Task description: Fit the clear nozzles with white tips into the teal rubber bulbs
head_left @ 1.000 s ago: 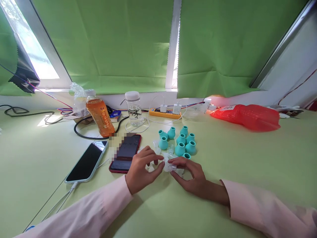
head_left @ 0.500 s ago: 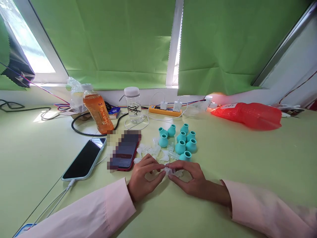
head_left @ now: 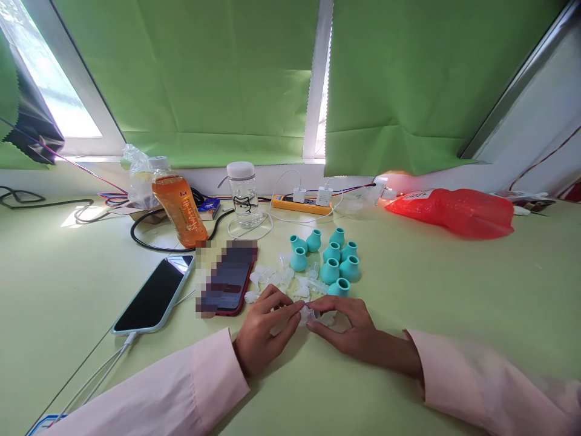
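Between my two hands, just above the table, is a small clear plastic piece (head_left: 311, 315). My left hand (head_left: 267, 327) has its thumb and fingers closed at the left side of the piece. From the other side my right hand (head_left: 349, 327) pinches it between thumb and forefinger. The fingertips hide part of its shape. Just beyond my hands lie several loose clear plastic pieces (head_left: 285, 277). Several turquoise bulb-shaped rubber pieces (head_left: 330, 271) with open necks stand behind and to the right of them.
A dark phone (head_left: 231, 278) and a light-cased phone (head_left: 154, 293) with cables lie at left. Farther back stand an orange drink bottle (head_left: 179, 209), a clear jar (head_left: 245, 197) and a power strip (head_left: 302, 206). A red plastic bag (head_left: 454, 212) lies at the back right.
My left thumb has moved up closer to its forefinger, narrowing the gap between them. My right hand keeps its pinch on the clear piece. The view has shifted very slightly.
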The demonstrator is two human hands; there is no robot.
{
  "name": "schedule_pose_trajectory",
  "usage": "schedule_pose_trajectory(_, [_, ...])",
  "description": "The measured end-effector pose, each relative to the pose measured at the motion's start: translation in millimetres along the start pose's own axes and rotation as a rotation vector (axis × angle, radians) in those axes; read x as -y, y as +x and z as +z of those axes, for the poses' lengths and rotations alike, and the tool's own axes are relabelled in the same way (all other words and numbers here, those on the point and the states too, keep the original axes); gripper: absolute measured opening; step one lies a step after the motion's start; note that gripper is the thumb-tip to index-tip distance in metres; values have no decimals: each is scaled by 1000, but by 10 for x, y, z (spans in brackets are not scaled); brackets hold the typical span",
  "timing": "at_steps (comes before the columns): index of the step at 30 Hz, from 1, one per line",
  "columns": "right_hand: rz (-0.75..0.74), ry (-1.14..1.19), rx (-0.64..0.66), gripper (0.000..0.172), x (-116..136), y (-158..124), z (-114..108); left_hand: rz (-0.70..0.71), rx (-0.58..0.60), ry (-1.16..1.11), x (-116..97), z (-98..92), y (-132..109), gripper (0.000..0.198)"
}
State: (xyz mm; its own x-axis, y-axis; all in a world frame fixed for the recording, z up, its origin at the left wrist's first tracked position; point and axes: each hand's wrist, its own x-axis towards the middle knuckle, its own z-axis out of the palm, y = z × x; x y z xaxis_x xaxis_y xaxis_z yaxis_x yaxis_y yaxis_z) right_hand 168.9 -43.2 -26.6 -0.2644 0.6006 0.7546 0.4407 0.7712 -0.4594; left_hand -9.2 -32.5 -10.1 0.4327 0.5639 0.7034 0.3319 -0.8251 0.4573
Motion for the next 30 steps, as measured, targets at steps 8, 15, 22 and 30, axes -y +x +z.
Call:
schedule_pose_trajectory(8, [-7,-16,-22,17,12,10,4,67,23,75,-7,-6,-27,30])
schedule_pose_trajectory(15, [-8,-22,-7,17,10,-1,11,86,34,99,-13,-18,-37,32])
schedule_pose_trajectory(22, [4,-92,-5,16,47,-7,4,116,15,269,-26,-39,-59,26])
schedule_pose_trajectory(30, [-4,-125,-8,15,55,-4,3,174,-33,510,-48,-23,-58,26])
